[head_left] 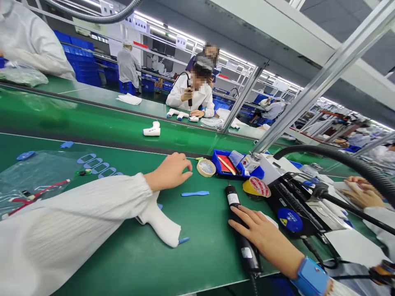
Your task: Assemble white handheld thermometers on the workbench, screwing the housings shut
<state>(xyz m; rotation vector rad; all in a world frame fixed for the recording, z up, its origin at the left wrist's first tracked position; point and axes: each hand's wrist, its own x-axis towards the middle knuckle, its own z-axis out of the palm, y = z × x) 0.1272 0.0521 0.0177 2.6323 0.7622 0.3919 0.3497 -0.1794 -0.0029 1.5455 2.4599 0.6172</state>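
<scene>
Left hand [169, 170] is out over the green bench [203, 230], fingers curled down loosely, tips pointing to 3 o'clock; nothing visibly in it, and can't tell whether the fingertips touch the mat. Nearest item is the tape roll [206, 167], just beside it at 3 o'clock, lying flat against the blue parts tray [222, 169]. Blue plastic strip [195, 193] lies flat at 5 o'clock from the left hand, apart from it. White gun-shaped housing [160, 224] sits partly under the left sleeve [77, 230], grip end pointing to 5 o'clock. Right hand [262, 234] lies palm-down across the black electric screwdriver [242, 234], fingers extended rather than wrapped, so resting on it, not a closed grip; screwdriver lies flat on the bench, labelled end at 12 o'clock, cable end at 6 o'clock. Blue wrist strap [310, 279] on the right wrist. Red-and-white tape roll [256, 187] at 12 o'clock from the right hand, near the screwdriver's tip. Black controller box [290, 209] at 2 o'clock. Another worker's hands [359, 191] at far 3 o'clock. White housing [152, 130] on the conveyor at 12 o'clock; person across the line holds a driver [189, 92] upright.
</scene>
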